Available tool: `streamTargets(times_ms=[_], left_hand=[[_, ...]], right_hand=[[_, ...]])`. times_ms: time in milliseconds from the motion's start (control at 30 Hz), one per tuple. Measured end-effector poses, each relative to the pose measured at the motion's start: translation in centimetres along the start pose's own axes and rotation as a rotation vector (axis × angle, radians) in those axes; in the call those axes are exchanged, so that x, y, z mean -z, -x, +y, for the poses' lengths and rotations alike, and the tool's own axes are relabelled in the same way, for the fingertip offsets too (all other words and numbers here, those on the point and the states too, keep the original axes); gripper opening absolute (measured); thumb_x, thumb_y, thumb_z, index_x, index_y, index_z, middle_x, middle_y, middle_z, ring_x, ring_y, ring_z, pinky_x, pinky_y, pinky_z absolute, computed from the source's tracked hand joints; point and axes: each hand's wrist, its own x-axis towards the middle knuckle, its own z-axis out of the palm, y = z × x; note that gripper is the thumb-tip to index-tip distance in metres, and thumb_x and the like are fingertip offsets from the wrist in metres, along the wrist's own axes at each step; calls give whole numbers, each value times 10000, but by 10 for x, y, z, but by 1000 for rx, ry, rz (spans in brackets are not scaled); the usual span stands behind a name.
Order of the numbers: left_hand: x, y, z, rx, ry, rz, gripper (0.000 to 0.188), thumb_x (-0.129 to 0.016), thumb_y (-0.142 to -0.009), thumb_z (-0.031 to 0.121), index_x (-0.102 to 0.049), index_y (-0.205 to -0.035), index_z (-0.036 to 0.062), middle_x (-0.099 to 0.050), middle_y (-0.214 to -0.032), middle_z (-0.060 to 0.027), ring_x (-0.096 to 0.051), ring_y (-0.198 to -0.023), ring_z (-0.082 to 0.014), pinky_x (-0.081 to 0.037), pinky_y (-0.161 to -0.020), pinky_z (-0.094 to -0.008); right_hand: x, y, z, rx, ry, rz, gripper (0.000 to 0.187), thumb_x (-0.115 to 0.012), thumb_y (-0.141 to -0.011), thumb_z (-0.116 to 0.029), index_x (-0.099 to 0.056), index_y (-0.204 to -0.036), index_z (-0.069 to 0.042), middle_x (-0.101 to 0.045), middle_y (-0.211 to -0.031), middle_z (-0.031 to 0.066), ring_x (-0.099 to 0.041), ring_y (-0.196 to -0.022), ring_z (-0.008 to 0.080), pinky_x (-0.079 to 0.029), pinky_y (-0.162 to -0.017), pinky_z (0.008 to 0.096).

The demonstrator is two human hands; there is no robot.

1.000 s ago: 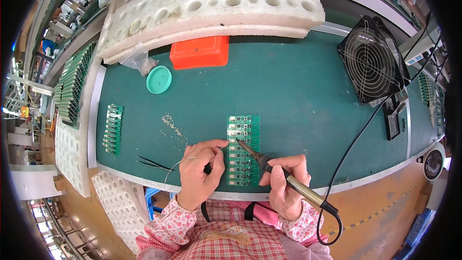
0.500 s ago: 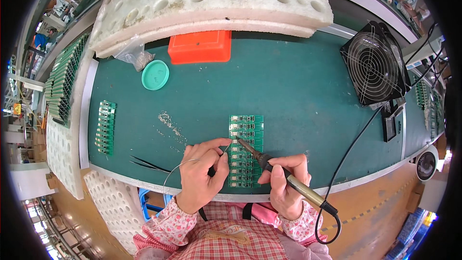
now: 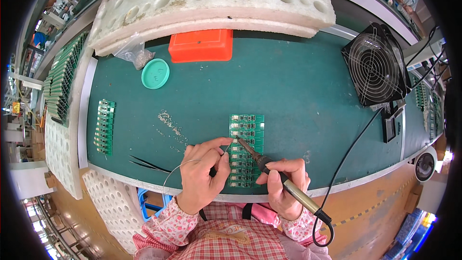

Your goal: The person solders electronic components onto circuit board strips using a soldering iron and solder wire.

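Note:
A green circuit board [image 3: 259, 151] with a column of small white and black parts lies on the mat near its front edge. My right hand [image 3: 288, 183] is closed around a soldering iron [image 3: 301, 196], its tip at the upper-middle left part of the board. My left hand [image 3: 204, 171] pinches a thin solder wire [image 3: 169, 177], fingertips at the board's left edge close to the iron tip. Black tweezers [image 3: 149, 164] stick out to the left from behind that hand; whether it grips them is hidden.
A second circuit board [image 3: 104, 127] lies at left, with small white grains [image 3: 169, 123] nearer the middle. Behind are a turquoise lid [image 3: 155, 73], a plastic bag [image 3: 137, 54], a red box [image 3: 201, 47] and a white foam block [image 3: 211, 12]. A black fan [image 3: 373, 65] stands right; the iron's cord [image 3: 344, 156] runs below it.
The back end of the soldering iron has dipped slightly toward me, while its tip stays at nearly the same spot. My left hand has hardly moved.

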Motion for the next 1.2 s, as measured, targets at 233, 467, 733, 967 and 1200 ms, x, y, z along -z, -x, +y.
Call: streamTargets(times_ms=[233, 467, 733, 967, 1200], left_hand=[[1, 0, 0, -3, 13, -2, 243, -622, -866, -11, -479, -673, 24, -746, -1075, -99, -581, -716, -226, -426, -704, -349], [-1, 1, -4, -35, 24, 20, 199, -630, -878, 12, -521, -714, 34, -743, -1062, -91, -615, -740, -227, -399, -695, -362], [0, 0, -3, -21, 36, 20, 190, -581, -907, 3, -529, -724, 7, -746, -1066, -105, -592, -725, -247, -429, -711, -357], [0, 0, -3, -32, 50, 22, 186, -591, -904, 4, -530, -728, 10, -744, -1077, -105, -594, -726, -245, -425, -714, -354], [-1, 2, -6, -15, 67, 25, 162, -593, -906, 10, -554, -749, 2, -738, -1098, -108, -626, -768, -255, -428, -723, -364]], right_hand=[[0, 0, -4, -33, 16, 9, 151, -669, -954, -96, -569, -1004, 5, -661, -633, 61, -662, -557, 141, -494, -510, 260], [0, -2, -9, -55, 53, -30, 172, -548, -1019, -179, -519, -1038, -10, -673, -640, 81, -667, -589, 134, -492, -564, 248], [1, -1, -10, -83, 49, -34, 202, -536, -1027, -214, -514, -1027, -14, -666, -656, 82, -669, -572, 133, -490, -560, 244], [-3, -2, -17, -98, 53, -11, 204, -539, -1029, -203, -515, -1010, -1, -675, -698, 93, -684, -576, 149, -496, -534, 238], [-18, -11, -31, -47, 205, 4, 190, -745, -885, -37, -586, -981, 5, -708, -711, 88, -690, -569, 147, -545, -543, 274]])
